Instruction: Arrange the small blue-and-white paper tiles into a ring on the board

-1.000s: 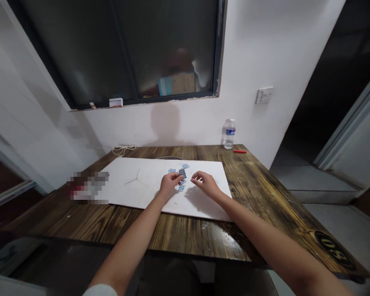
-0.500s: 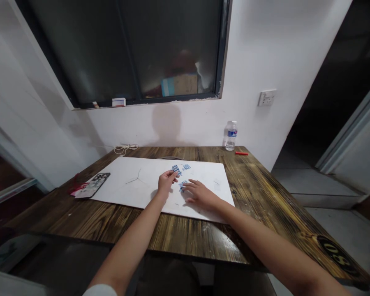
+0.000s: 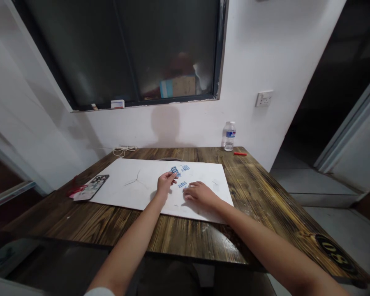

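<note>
Fingers of the left hand (image 3: pixel 170 176) close together at blue paper clips (image 3: pixel 175 170), center of frame, grip not clear; fingers of the right hand (image 3: pixel 189 195) apart, flat on white board (image 3: pixel 117 185), perhaps for steadying it on the table (image 3: pixel 172 234).

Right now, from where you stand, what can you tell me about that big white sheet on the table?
The white sheet looks like stiff card or board, though its material is hard to confirm. It is a plain rectangle lying flat on the dark wooden table, its long side running across. A thin grey Y-shaped mark sits left of centre. Small blue clips lie on it, the right hand rests on it, and the left hand is just above or on it.
</note>
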`<action>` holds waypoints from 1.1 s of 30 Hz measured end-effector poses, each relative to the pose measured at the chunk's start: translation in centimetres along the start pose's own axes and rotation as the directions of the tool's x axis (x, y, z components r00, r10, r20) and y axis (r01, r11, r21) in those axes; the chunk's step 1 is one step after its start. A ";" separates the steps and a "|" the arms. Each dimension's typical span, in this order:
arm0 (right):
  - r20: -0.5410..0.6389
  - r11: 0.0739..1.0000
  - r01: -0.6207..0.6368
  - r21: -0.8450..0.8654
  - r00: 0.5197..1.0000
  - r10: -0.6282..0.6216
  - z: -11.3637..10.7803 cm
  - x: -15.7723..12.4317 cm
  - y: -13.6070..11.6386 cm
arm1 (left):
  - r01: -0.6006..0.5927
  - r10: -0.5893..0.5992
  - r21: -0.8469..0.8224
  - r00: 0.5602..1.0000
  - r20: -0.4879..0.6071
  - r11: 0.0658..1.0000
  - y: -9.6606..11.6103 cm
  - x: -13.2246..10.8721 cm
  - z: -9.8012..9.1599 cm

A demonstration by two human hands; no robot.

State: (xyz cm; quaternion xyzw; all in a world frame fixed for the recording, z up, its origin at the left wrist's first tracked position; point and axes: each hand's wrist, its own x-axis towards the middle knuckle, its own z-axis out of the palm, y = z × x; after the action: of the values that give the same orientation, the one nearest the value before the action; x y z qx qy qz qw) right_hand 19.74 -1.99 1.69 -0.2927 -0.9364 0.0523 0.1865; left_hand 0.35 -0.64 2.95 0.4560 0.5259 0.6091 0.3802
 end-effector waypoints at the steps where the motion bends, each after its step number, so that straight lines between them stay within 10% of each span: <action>1: -0.011 0.999 -0.034 -0.031 0.999 0.034 -0.1 0.1 0.1 | 0.004 -0.004 -0.001 1.000 -0.003 1.000 -0.1 0.1 0.0; 14: -0.063 0.872 -0.454 -0.184 0.891 0.451 -1.6 0.2 0.8 | 0.000 -0.003 0.072 0.999 0.045 0.997 -1.0 0.8 -0.2; 33: -0.195 0.853 -0.519 -0.051 0.843 0.502 0.2 -0.4 1.4 | -0.001 -0.002 0.078 0.999 0.037 0.997 -0.4 0.4 0.0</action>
State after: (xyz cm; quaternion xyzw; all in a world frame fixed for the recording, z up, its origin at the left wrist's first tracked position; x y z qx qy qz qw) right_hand 20.71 -1.10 1.04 -0.5440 -0.8060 0.0264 0.2317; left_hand 0.24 -0.22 2.60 0.4816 0.5422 0.5795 0.3718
